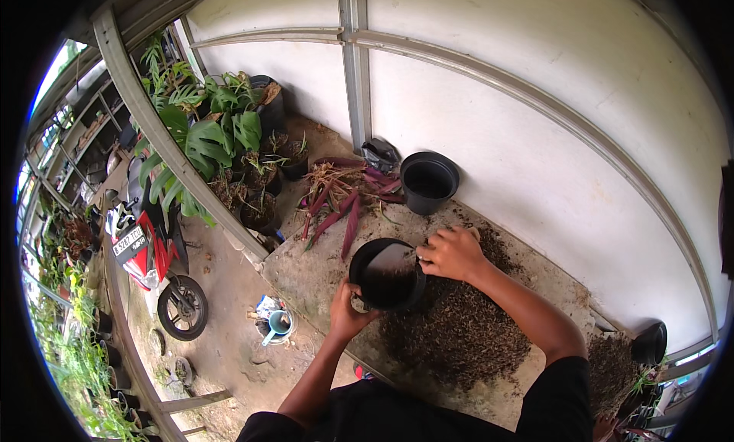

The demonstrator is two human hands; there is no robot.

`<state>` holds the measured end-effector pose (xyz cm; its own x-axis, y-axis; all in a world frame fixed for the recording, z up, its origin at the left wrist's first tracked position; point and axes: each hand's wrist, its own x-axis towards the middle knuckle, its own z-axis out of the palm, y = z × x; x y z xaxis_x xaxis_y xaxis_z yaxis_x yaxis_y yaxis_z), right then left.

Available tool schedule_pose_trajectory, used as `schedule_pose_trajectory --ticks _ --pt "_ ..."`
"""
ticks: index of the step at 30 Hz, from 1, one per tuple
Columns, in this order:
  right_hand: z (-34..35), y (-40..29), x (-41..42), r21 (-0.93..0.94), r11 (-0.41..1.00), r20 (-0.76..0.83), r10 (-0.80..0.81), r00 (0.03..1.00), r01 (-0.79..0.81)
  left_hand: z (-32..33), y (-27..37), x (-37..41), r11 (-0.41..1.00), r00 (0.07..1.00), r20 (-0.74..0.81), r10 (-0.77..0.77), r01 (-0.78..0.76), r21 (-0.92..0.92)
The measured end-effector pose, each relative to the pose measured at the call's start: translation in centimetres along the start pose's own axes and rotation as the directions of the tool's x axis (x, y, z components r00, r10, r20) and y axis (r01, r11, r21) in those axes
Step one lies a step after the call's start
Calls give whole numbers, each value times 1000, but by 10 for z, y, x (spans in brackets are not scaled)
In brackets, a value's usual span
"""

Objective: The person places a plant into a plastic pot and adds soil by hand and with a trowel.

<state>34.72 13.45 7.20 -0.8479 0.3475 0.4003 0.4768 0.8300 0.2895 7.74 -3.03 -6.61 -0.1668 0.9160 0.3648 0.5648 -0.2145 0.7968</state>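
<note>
A round black plastic plant pot is tilted over the work surface, with my left hand gripping its rim at the near left side. Dark potting mix shows inside it. My right hand is at the pot's right rim and pinches the edge of a pale, flat scoop-like piece. That piece reaches into the pot and is blurred, so its exact kind is unclear. Beneath and right of the pot spreads a loose heap of brown potting mix on the concrete ledge.
Against the white wall panel stands another black pot. Uprooted purple-leaved plants lie beside a black plastic bag. Potted seedlings and a monstera are further left. Below the ledge are a bucket with a blue dipper and a motorcycle.
</note>
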Motion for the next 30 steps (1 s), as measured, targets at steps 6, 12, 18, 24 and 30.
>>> schedule_pose_trajectory --ticks 6,12,18,24,30 --pt "0 28 -16 151 954 -234 288 929 -257 -10 -1 10 993 983 -185 14 -35 -110" --pt "37 48 -39 146 733 366 584 725 -665 -39 -37 31 989 954 -290 -71 30 -144" --pt "109 56 -26 -64 892 531 410 741 -448 -43 -53 32 979 957 -247 -153 112 -173" --pt "152 70 -44 256 966 378 -125 917 26 -20 -49 -8 988 881 -448 -152 147 -45" --pt "143 85 -44 299 954 248 -61 967 -17 -6 -9 -53 841 958 21 -286 240 484"
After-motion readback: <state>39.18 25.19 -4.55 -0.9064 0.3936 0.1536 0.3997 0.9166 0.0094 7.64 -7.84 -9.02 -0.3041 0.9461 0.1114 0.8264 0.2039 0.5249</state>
